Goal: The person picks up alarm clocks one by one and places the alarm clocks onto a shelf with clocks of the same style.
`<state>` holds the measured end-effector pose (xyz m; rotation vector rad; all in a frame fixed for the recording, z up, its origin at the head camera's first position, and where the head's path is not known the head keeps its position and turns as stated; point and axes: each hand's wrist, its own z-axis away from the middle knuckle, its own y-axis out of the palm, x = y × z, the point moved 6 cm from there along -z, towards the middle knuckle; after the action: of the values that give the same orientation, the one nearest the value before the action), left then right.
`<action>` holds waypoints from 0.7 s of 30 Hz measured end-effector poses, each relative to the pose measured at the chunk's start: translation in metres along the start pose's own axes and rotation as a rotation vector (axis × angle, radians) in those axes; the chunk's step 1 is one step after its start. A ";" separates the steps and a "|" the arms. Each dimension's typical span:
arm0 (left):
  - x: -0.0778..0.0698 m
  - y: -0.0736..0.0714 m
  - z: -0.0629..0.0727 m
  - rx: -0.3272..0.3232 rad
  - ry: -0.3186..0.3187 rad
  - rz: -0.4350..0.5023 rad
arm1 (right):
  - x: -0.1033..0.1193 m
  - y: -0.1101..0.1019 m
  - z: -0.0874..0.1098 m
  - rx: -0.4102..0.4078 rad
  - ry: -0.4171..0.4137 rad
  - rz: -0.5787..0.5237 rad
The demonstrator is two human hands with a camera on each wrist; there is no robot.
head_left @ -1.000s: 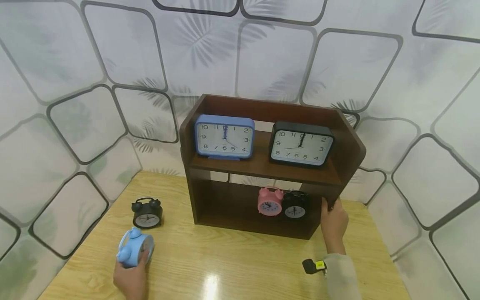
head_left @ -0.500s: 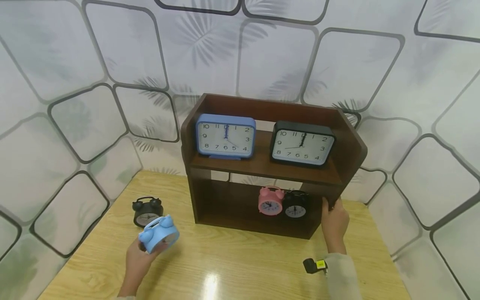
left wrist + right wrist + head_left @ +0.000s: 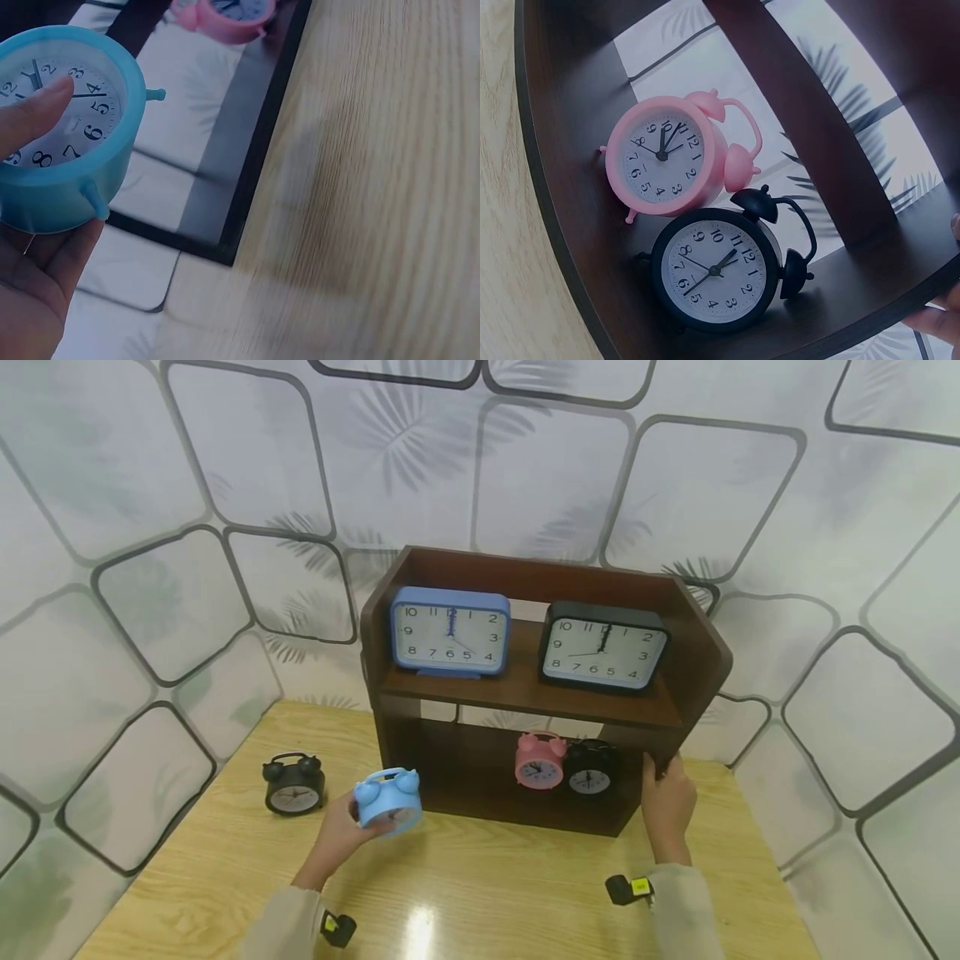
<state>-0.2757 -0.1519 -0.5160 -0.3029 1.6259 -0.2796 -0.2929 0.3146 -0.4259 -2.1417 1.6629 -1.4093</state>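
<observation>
My left hand [image 3: 341, 837] grips a light blue twin-bell alarm clock [image 3: 388, 800] above the table, just in front of the shelf's lower left corner. In the left wrist view the thumb lies over the face of the clock [image 3: 67, 105], with fingers behind its body. At the right side panel of the dark brown shelf [image 3: 517, 697], my right hand [image 3: 669, 806] holds the panel's edge. On the lower shelf a pink alarm clock [image 3: 664, 157] and a black alarm clock [image 3: 716, 270] stand side by side, close together, towards the right.
The upper shelf bears a blue rectangular clock [image 3: 450, 633] and a black rectangular clock [image 3: 603, 647]. Another black twin-bell alarm clock [image 3: 294, 785] stands on the wooden table [image 3: 480, 893], left of the shelf. Patterned wall covering [image 3: 555, 485] rises behind the table.
My left hand has lifted the light blue alarm clock from the table's left side and carried it right towards the shelf, turning it more upright. The right hand has stayed at the panel.
</observation>
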 end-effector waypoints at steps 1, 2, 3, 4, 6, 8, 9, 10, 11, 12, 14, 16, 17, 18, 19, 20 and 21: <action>0.000 0.005 -0.005 0.014 -0.002 0.020 | 0.000 -0.001 0.000 -0.002 -0.002 -0.001; 0.001 0.010 -0.009 0.029 -0.006 0.041 | 0.001 -0.001 0.000 -0.004 -0.006 -0.004; 0.001 0.015 -0.013 0.040 -0.008 0.052 | 0.001 -0.001 0.000 -0.005 -0.011 -0.007; 0.002 0.020 -0.017 0.053 -0.012 0.062 | 0.001 -0.001 0.000 -0.006 -0.015 -0.011; 0.003 0.031 -0.025 0.083 -0.014 0.082 | 0.001 -0.001 0.000 -0.007 -0.020 -0.017; 0.001 0.042 -0.032 0.107 -0.008 0.096 | 0.001 -0.001 -0.001 -0.007 -0.022 -0.016; 0.000 0.047 -0.036 0.116 -0.004 0.103 | 0.001 -0.001 -0.001 -0.006 -0.020 -0.013; -0.001 0.052 -0.039 0.125 0.000 0.113 | 0.000 -0.001 -0.001 -0.004 -0.018 -0.011; -0.003 0.056 -0.042 0.135 0.006 0.120 | 0.000 -0.001 -0.001 -0.004 -0.015 -0.010; -0.005 0.061 -0.045 0.143 0.012 0.123 | 0.000 -0.001 -0.001 -0.003 -0.010 -0.008; -0.008 0.069 -0.051 0.169 0.014 0.141 | 0.000 -0.001 -0.002 0.000 -0.001 -0.005; -0.011 0.076 -0.057 0.195 0.018 0.138 | -0.001 0.000 -0.001 0.001 0.010 -0.005; -0.012 0.080 -0.060 0.209 0.021 0.139 | -0.001 0.000 -0.002 0.001 0.014 -0.005; -0.013 0.083 -0.064 0.219 0.022 0.142 | -0.001 0.000 -0.002 0.002 0.017 -0.003; -0.013 0.087 -0.067 0.231 0.019 0.150 | -0.001 0.001 -0.001 0.003 0.018 -0.001; -0.012 0.090 -0.071 0.238 0.020 0.153 | -0.002 0.001 -0.001 0.004 0.017 0.000; -0.012 0.093 -0.074 0.236 0.022 0.153 | -0.002 0.001 -0.001 0.004 0.017 0.000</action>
<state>-0.3517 -0.0608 -0.5327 0.0047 1.6099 -0.3555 -0.2943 0.3166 -0.4267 -2.1331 1.6642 -1.4332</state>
